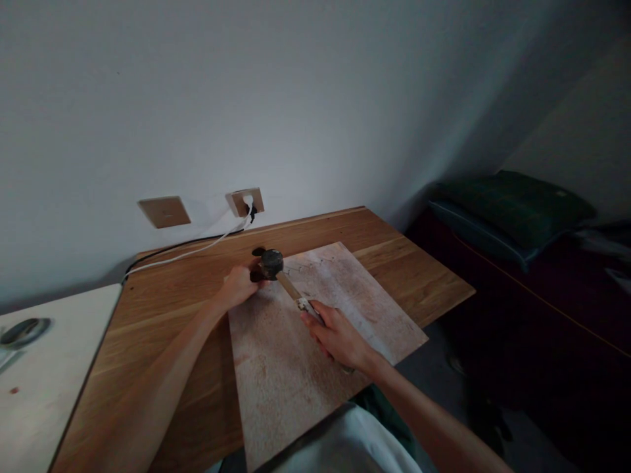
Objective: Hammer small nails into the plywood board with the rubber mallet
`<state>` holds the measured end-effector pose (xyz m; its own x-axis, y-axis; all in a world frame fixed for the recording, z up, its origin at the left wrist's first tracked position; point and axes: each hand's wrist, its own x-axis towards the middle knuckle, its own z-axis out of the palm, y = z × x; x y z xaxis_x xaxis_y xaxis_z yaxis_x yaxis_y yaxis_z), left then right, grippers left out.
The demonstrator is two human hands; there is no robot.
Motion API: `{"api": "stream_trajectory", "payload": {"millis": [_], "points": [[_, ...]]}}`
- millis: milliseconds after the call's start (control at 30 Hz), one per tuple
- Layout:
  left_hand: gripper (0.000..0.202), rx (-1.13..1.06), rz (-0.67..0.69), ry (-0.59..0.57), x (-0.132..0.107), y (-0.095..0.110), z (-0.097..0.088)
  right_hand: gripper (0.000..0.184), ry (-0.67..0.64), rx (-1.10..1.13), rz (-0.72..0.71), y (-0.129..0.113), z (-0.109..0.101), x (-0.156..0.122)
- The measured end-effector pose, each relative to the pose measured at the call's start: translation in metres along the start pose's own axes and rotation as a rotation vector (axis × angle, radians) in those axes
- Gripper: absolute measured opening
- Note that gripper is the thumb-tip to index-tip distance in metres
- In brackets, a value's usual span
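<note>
My right hand (pixel 340 335) is wrapped round the handle of a hammer (pixel 288 286), which has a dark, rounded head and a pale wooden handle with a whitish lower part. The hammer head is over the far left part of a worn, pinkish-brown board (pixel 296 368). Beside and partly behind the head is my left hand (pixel 240 286), its fingers drawn together near the board's far edge. Whatever the fingertips pinch is hidden by the hammer head. Several thin nails (pixel 325 260) stand in a row along the far part of the board, to the right of the hammer head.
The board lies on a wooden table (pixel 389 253) against the wall. A white cable (pixel 197 248) runs to a wall socket (pixel 246 200). At left, a white surface (pixel 59 368) holds a roll of tape (pixel 24 333). Cushions (pixel 513 210) lie at right.
</note>
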<state>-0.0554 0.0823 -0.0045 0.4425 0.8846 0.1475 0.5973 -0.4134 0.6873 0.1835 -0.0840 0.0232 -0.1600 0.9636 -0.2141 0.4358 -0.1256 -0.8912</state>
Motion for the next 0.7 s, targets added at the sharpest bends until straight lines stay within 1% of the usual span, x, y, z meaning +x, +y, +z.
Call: {"api": "stream_trajectory", "payload": {"millis": [133, 233, 367, 500, 600, 700], "points": [[0.03, -0.022, 0.005, -0.004, 0.0008, -0.0011, 0.0002, 0.02, 0.035, -0.055, 0.015, -0.0056, 0.0012, -0.0032], [0.035, -0.042, 0.012, -0.015, 0.0008, -0.0022, 0.0006, 0.019, 0.032, -0.088, 0.034, -0.0052, 0.0023, -0.0051], [0.041, -0.049, -0.013, -0.013, 0.0012, -0.0039, 0.0013, 0.019, 0.043, -0.084, 0.016, -0.002, 0.0022, -0.006], [0.048, -0.06, -0.022, 0.004, 0.0015, -0.0041, 0.0013, 0.018, 0.021, -0.123, 0.038, -0.0037, 0.0005, -0.0069], [0.045, -0.103, -0.002, 0.009, 0.0018, -0.004, 0.0013, 0.02, 0.033, -0.164, 0.032, -0.006, 0.0008, -0.0085], [0.041, -0.093, 0.015, 0.001, 0.0022, -0.0043, 0.0013, 0.02, 0.066, -0.222, 0.001, -0.0067, 0.0014, -0.0093]]}}
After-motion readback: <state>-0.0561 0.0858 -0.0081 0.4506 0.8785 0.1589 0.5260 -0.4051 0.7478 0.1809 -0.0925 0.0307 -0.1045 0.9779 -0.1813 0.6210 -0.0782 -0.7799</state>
